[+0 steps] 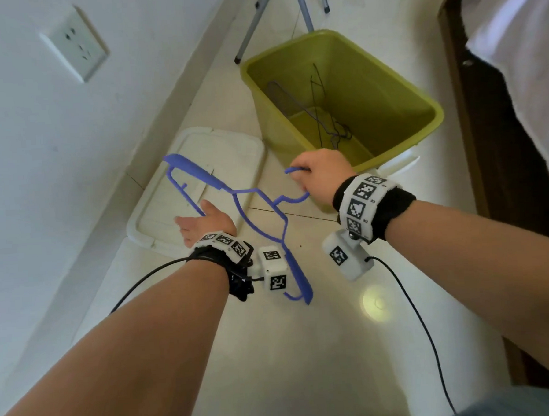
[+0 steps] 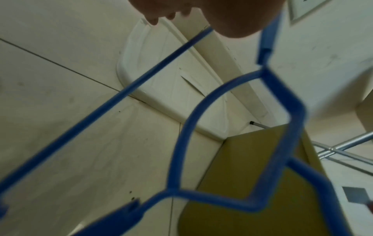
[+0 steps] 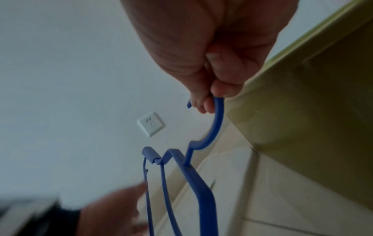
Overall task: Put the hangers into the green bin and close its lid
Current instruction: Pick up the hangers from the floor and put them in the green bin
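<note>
- Hangers go in hook-first here, by my reading: you hold the blue moulded-plastic hanger [image 1: 261,218] in the air, not yet over the bin, so carry it on until its full width is above the opening before you let go.
- Your left hand [image 1: 201,224] lies open with fingers straight, touching the hanger's thin lower bar from underneath; use it only to steady the swing.
- Your right hand [image 1: 321,176] is curled round the smooth rounded hook, just beside the near rim of the bin; loosen it last.
- Tilt the hanger so one broad flat shoulder dips first; I judge a level drop could bridge the rim.
- White ribbed plastic lid [image 1: 201,167] lies flat on the glossy pale floor tiles [image 1: 306,349], just beside the bin and below the hanger.
- Rectangular yellow-green plastic bin [image 1: 387,84] stands open, its smooth walls tapering downward, with thin dark wire hangers [image 1: 322,110] leaning tangled inside.
- Beyond stand grey metal legs [image 1: 257,21].
</note>
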`<act>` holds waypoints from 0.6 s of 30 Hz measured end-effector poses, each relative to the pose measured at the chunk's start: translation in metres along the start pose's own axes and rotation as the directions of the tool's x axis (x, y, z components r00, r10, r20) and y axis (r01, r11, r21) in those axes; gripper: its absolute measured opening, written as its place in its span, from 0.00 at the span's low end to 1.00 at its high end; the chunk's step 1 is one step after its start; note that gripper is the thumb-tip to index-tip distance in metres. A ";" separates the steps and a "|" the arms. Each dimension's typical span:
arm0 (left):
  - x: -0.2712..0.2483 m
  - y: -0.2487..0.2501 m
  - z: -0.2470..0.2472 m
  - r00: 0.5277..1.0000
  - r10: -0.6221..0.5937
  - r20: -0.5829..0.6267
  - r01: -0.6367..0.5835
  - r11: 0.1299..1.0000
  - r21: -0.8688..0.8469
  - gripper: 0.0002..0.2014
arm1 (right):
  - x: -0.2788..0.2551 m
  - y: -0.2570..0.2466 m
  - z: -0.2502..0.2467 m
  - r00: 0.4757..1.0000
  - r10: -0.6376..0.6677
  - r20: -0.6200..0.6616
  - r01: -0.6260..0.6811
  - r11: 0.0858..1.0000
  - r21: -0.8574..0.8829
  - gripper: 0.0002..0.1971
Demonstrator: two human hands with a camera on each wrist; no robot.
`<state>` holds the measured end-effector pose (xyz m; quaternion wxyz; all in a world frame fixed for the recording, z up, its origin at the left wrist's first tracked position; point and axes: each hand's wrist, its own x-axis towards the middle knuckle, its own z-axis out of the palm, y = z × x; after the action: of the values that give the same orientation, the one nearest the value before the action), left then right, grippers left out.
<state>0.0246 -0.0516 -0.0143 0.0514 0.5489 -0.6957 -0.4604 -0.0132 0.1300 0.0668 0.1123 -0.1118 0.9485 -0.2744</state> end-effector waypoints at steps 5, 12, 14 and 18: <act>-0.002 0.011 -0.001 0.959 0.056 0.278 -0.015 0.989 -0.149 0.32 | 0.019 -0.005 -0.026 0.986 0.079 -0.149 -0.044 0.973 0.228 0.10; -0.006 0.040 0.004 0.931 0.211 0.297 -0.112 0.942 -0.316 0.18 | 0.033 -0.003 -0.035 0.949 0.182 -0.259 -0.041 0.883 0.468 0.11; -0.009 0.051 0.003 0.928 0.241 0.283 -0.126 0.921 -0.368 0.17 | 0.031 -0.003 -0.034 0.946 0.224 -0.236 -0.058 0.829 0.557 0.12; -0.012 0.079 0.006 0.923 0.268 0.276 -0.118 0.880 -0.461 0.17 | 0.021 -0.006 -0.029 0.973 0.210 -0.098 -0.109 0.787 0.607 0.21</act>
<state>-0.0308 -0.0401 0.0430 0.1014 0.3649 -0.6253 -0.6823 -0.0397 0.1339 0.0904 0.0881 0.0326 0.8253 -0.5568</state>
